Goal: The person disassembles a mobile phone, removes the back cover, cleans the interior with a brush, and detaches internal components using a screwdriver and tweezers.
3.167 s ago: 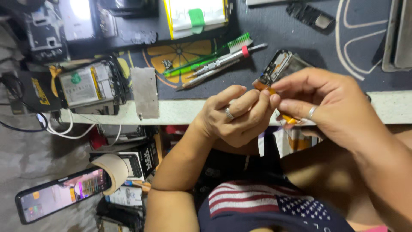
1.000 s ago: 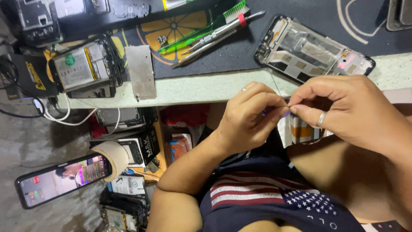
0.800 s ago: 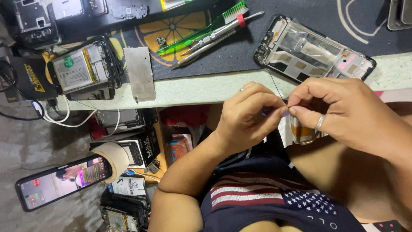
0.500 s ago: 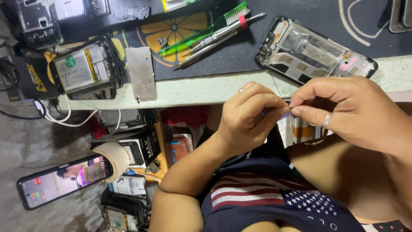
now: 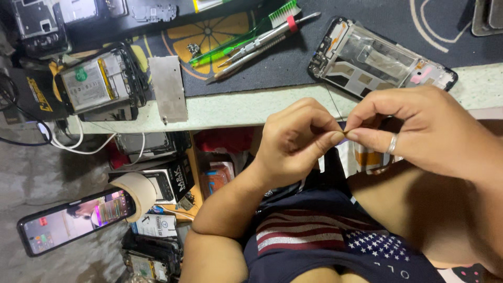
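We hold our left hand (image 5: 296, 141) and right hand (image 5: 419, 131) together just below the bench (image 5: 236, 107) front edge, fingertips of both pinching one tiny part (image 5: 346, 133), too small to identify. A stripped phone frame (image 5: 380, 57) lies near the bench's front edge, above our right hand.
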